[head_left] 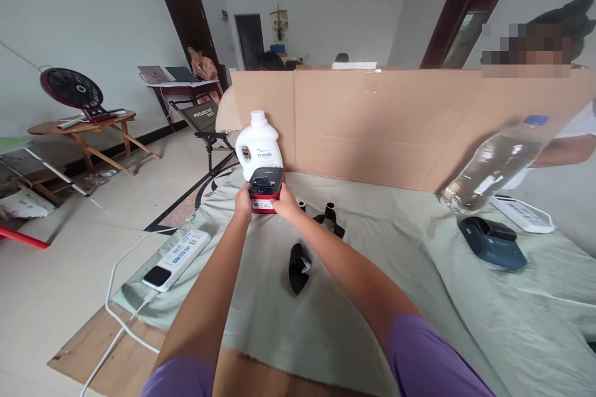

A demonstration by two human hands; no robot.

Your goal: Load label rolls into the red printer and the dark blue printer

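Observation:
A small red and black box [267, 185] with a white label low on its front stands on the cloth. My left hand [243, 201] is closed on its left side, fingers partly hidden. Opposite, my right hand [286, 203] grips the right side. Directly behind the box is a white jug [259, 142] with a handle and a white cap. To the right of my right hand lies a black strap-like item [330, 214] with a rolled end. Nearer me, between my forearms, is a black folded piece [297, 268] with something whitish in it.
A cardboard panel [363, 127] stands behind the cloth. At left lies a white power bank [177, 260] with a cable. At right are a large clear bottle [498, 164], tilted, a dark blue device [493, 242] and another white power bank [524, 214]. Another person is beyond the panel.

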